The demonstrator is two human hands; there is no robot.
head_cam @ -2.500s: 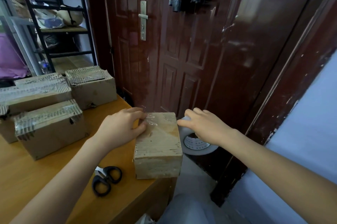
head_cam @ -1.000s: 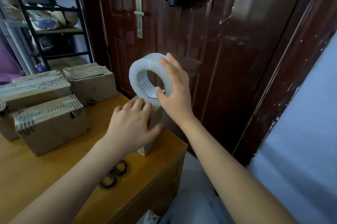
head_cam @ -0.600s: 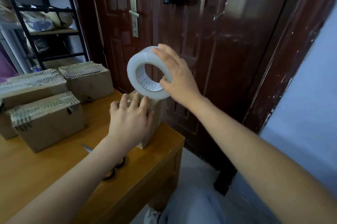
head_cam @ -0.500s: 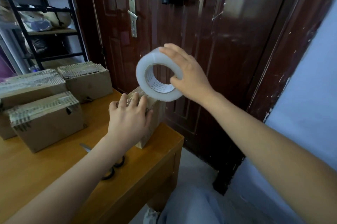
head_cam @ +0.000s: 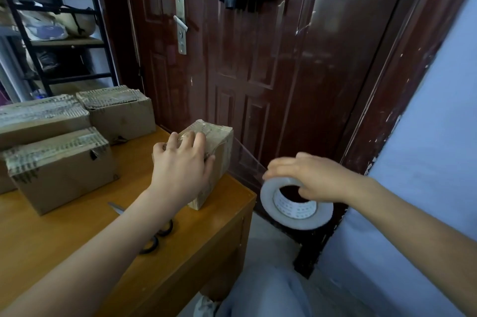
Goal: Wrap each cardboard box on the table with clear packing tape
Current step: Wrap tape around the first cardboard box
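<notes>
A small cardboard box (head_cam: 219,141) stands on its side at the right corner of the wooden table (head_cam: 201,236). My left hand (head_cam: 180,167) lies over the near face of the box, fingers spread on its top edge, thumb on the right face. My right hand (head_cam: 309,177) grips the roll of clear packing tape (head_cam: 294,211), thumb inside the core, off the table's right edge and lower than the box top. A stretch of clear tape (head_cam: 249,161) runs taut from the box's right face down to the roll.
Three taped cardboard boxes (head_cam: 59,161) (head_cam: 41,120) (head_cam: 118,110) are grouped at the table's left. Black-handled scissors (head_cam: 152,236) lie on the table under my left forearm. A dark red door (head_cam: 245,58) stands close behind, a black shelf rack (head_cam: 59,40) at the far left.
My right hand has swung the tape roll from above the box down and to the right, past the table edge, pulling tape out. My left hand stays on the box.
</notes>
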